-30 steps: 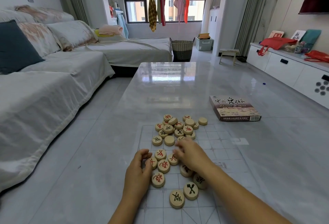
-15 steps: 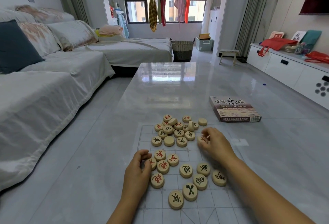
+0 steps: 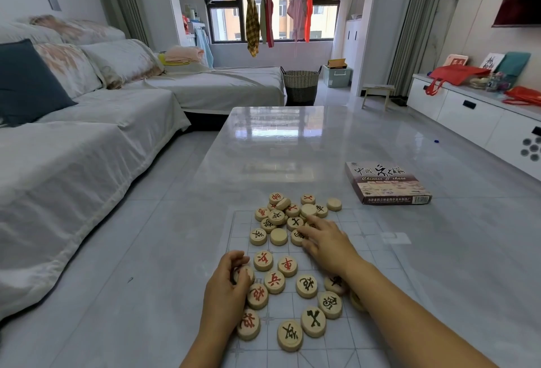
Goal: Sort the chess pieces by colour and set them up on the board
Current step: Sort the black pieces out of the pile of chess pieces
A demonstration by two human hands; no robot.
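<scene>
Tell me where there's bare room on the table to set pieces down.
Bare: the right side of the board between the right hand and the box; the table beyond the pile; the strip left of the left hand. Crowded: the pile and sorted pieces between the hands.

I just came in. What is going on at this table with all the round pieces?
A person is sorting chess pieces on a board on the table. The left hand curls round a red piece beside the red group. The right hand, fingers straight, touches the mixed pile farther away. The black group lies near the right forearm. The box lies off to the right.
</scene>
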